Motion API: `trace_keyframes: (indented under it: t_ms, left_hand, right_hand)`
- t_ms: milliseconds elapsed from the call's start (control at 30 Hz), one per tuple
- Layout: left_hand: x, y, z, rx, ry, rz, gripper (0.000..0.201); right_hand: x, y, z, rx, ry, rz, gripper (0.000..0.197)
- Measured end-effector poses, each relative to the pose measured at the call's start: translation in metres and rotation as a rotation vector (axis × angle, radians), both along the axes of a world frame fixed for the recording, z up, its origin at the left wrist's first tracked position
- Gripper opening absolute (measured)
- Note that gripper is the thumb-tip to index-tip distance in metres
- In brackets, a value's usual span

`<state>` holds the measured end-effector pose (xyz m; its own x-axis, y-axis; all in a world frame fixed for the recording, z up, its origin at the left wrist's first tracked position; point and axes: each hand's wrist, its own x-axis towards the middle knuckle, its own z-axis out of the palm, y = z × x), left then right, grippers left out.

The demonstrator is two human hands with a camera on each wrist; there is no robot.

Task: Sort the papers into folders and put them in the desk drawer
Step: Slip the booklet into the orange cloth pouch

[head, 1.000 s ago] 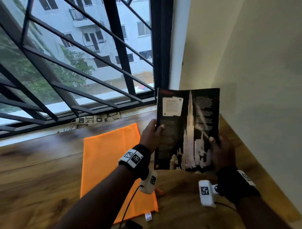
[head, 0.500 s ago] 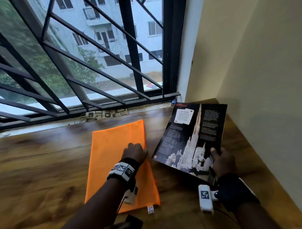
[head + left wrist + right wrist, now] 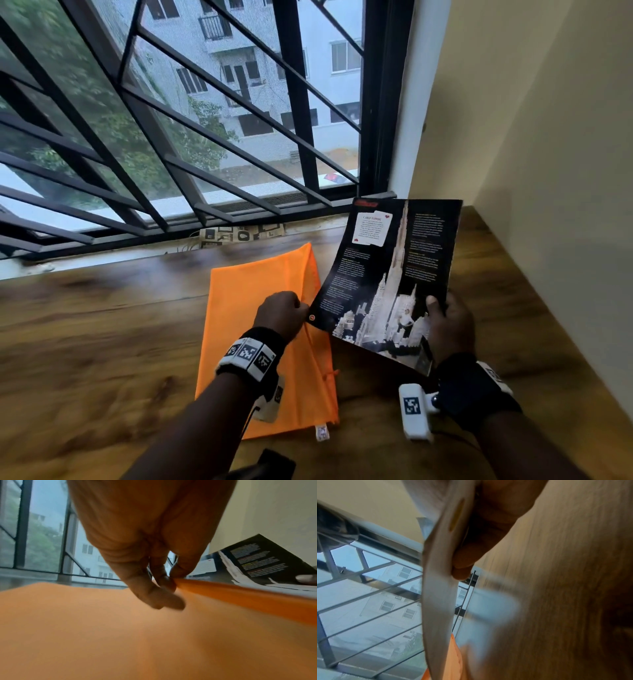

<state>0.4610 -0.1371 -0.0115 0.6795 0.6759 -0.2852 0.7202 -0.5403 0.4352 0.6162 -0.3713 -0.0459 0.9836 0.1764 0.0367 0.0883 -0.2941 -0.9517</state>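
Sitting nearest, at the desk's (image 3: 102,342) front edge: a dark object (image 3: 274,462), too cut off to identify.

Pinching the folder's (image 3: 246,308) right edge with the left hand (image 3: 282,313), thumb and fingertips (image 3: 164,580) closed on the orange flap and lifting it a bit, as the left wrist view shows pretty clearly. Lying flat mid-desk otherwise, with a small white tag (image 3: 322,432) poking out at the near corner.

Gripping the paper (image 3: 390,274) with the right hand (image 3: 448,325), thumb on top at the lower right corner, fingers curled underneath. Hovering tilted above the desk's right side, lower left corner just beside the left hand and overlapping the folder's edge.

Looking like the loading step: opening the folder so the dark printed sheet can go in. Probably needing next a wider lift of the flap, then sliding the sheet's lower left corner into the gap without catching it. Not seeing any drawer yet, so guessing that part is still to come.

Further back: patterned strip (image 3: 239,233) along the far edge by the sill, barred window (image 3: 205,137) behind it, wall (image 3: 548,171) hugging the right edge. Nothing blocking the slide-in besides the floppy flap itself.
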Motion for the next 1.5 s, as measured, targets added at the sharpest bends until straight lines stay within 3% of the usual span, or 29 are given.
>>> trace_keyframes:
  t_ms: [167, 300, 400, 600, 800, 933, 1033, 1233, 1500]
  left_hand:
    - [0.001, -0.008, 0.014, 0.224, -0.002, -0.068, 0.026]
    - [0.006, -0.012, 0.018, 0.249, -0.021, -0.067, 0.021]
    - [0.008, -0.012, 0.017, 0.225, -0.027, -0.078, 0.022]
    - [-0.001, -0.007, 0.012, 0.182, -0.016, -0.068, 0.030]
    - [0.006, -0.010, 0.011, 0.199, -0.074, -0.046, 0.017]
    - [0.014, -0.013, 0.015, 0.236, -0.070, -0.040, 0.019]
    - [0.016, -0.012, 0.015, 0.237, -0.049, -0.045, 0.017]
    - [0.014, -0.029, 0.022, 0.331, 0.041, -0.226, 0.020]
    - [0.012, -0.049, 0.009, 0.180, -0.096, -0.203, 0.012]
  right_hand:
    - [-0.008, 0.006, -0.002, -0.021, -0.002, 0.034, 0.012]
    - [-0.019, 0.011, -0.003, -0.040, -0.002, 0.099, 0.022]
    - [-0.022, 0.009, 0.001, -0.114, -0.159, 0.044, 0.035]
    - [-0.017, 0.011, 0.005, -0.124, -0.162, 0.006, 0.016]
    - [-0.021, 0.016, -0.008, -0.024, 0.059, 0.233, 0.010]
    - [-0.026, 0.014, -0.021, 0.001, 0.155, 0.349, 0.012]
    - [-0.032, 0.011, -0.021, 0.022, 0.217, 0.384, 0.030]
    - [-0.033, 0.016, -0.023, 0.092, 0.336, 0.458, 0.023]
    - [-0.047, 0.040, -0.023, 0.198, 0.508, 0.520, 0.022]
